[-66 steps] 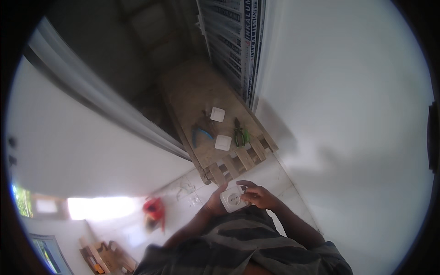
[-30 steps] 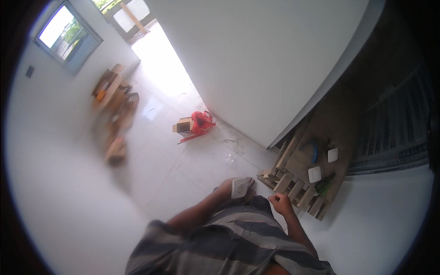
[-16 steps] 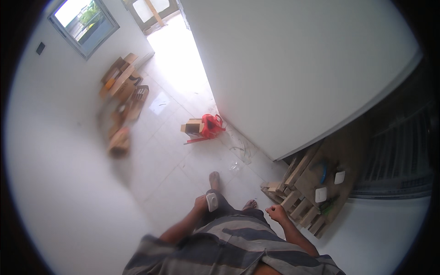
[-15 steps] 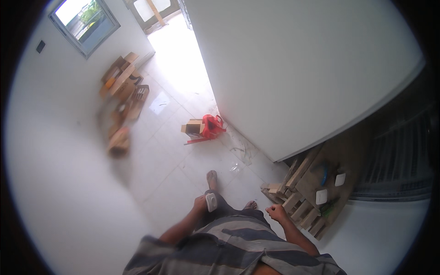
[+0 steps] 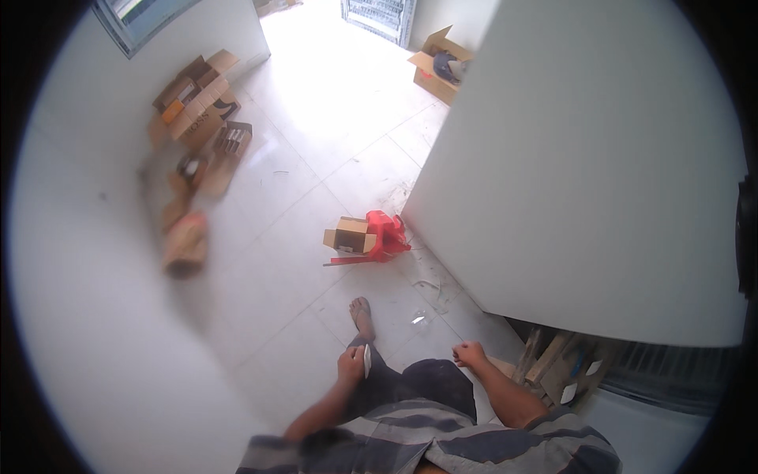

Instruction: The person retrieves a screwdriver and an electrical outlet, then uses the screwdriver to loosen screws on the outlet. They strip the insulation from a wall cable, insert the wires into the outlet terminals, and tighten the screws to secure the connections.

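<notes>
Your left hand [image 5: 351,366] gripping small white box [image 5: 367,360] edge-on at hip, fingers wrapping its near side. Your right hand [image 5: 470,353] hanging curled into empty fist, well apart from box, near wooden pallet [image 5: 553,365].

Open tiled floor [image 5: 316,197] ahead, wide lane up the middle. Obstacles: red tool [image 5: 384,237] with small cardboard box [image 5: 347,235] beside the white wall [image 5: 584,174] corner; cardboard boxes [image 5: 197,103] along left wall; wooden pallet [image 5: 553,367] close right.
</notes>
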`<state>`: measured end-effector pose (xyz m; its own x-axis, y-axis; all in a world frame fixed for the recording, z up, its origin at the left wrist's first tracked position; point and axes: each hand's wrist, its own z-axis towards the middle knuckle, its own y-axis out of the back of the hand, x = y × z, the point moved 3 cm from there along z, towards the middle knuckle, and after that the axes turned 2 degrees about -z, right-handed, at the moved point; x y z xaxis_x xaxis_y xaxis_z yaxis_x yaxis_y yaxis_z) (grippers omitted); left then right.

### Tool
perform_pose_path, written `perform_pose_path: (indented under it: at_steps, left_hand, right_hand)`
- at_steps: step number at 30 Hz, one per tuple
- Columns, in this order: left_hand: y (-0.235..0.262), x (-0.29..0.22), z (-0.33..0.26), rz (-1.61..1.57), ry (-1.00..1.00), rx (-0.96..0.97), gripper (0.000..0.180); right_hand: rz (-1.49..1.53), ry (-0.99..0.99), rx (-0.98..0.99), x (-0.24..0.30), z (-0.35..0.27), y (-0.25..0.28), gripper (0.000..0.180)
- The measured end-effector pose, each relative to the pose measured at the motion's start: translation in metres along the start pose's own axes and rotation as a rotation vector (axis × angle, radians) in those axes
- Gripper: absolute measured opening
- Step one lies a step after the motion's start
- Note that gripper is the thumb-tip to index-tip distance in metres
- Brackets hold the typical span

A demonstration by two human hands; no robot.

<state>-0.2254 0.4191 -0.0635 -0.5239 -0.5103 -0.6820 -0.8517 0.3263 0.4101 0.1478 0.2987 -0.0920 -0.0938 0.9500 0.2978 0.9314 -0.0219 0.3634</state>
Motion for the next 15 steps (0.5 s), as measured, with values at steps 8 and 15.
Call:
perform_pose_path:
  at_steps: [8, 15]
  left_hand:
    - [0.019, 0.032, 0.08, 0.007, 0.083, -0.026, 0.037]
    - [-0.003, 0.057, 0.129, -0.105, -0.012, -0.115, 0.028]
  right_hand:
    - [-0.313, 0.407, -0.018, 0.186, 0.156, -0.101, 0.027]
    - [-0.452, 0.495, -0.131, 0.28, 0.323, -0.164, 0.027]
